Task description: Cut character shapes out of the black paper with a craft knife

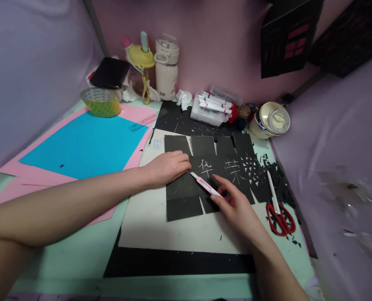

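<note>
A black paper sheet point(186, 202) with cut flaps and cut-out characters lies on a white board point(160, 225). My left hand point(167, 168) presses on its left part, fingers curled and close together. My right hand point(236, 205) is closed round a pink and white craft knife point(204, 184). The knife's tip points up-left and touches the black paper just beside my left fingertips.
Red scissors point(281, 219) and a white pen point(272, 190) lie at the right among black scraps. Blue paper point(85, 144) on pink sheets lies at the left. At the back stand a tape roll point(101, 101), bottles point(166, 69), a marker box point(211, 106) and a bowl point(272, 120).
</note>
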Tool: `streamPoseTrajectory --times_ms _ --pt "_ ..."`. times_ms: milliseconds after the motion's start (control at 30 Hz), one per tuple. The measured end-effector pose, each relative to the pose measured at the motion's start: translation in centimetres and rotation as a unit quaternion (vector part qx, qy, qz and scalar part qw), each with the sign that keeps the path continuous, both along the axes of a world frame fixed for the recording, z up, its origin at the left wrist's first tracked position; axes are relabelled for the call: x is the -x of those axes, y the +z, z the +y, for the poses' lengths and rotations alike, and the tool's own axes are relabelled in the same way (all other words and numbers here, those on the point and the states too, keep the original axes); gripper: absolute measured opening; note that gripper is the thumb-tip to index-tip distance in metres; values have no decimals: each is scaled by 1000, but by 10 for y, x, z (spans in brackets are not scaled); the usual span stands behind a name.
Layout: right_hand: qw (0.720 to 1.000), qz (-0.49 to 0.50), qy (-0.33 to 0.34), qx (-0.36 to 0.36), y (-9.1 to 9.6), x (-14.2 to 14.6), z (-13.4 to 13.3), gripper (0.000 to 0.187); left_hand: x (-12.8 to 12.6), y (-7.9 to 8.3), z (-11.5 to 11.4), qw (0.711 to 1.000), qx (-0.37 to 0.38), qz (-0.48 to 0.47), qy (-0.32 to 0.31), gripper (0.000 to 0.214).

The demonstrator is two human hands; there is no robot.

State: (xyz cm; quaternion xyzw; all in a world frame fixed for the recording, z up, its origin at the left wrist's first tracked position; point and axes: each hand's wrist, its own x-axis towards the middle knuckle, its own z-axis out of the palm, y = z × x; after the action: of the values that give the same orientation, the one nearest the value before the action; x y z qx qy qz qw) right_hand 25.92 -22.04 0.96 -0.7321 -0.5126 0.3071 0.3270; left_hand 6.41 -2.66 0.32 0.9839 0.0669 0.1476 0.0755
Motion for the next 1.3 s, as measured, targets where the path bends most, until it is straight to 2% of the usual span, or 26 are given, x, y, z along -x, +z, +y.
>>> streamPoseTrajectory --times_ms 100,167,433,633,800,967,1300 --pt "996 -68 4 -53 -2 5 -5 33 -1 0 1 1000 -23 11 -5 29" --pt "992 -105 0 -66 -3 9 -6 32 -2 0 2 999 -35 17 -11 26" --pt "966 -252 52 -33 -2 22 -5 40 -4 1 3 998 -54 25 -32 21" --pt "946 -314 68 -38 -5 28 -5 40 -11 1 8 998 -40 37 -33 19" --pt "944 -318 80 -49 -7 29 -5 41 -17 2 9 998 -20 58 -25 16" --pt "953 -281 96 -67 -8 25 -5 40 -19 3 7 998 3 65 -11 13" --pt "966 -225 110 -59 -6 17 -6 41 -19 4 5 996 80 47 1 17"
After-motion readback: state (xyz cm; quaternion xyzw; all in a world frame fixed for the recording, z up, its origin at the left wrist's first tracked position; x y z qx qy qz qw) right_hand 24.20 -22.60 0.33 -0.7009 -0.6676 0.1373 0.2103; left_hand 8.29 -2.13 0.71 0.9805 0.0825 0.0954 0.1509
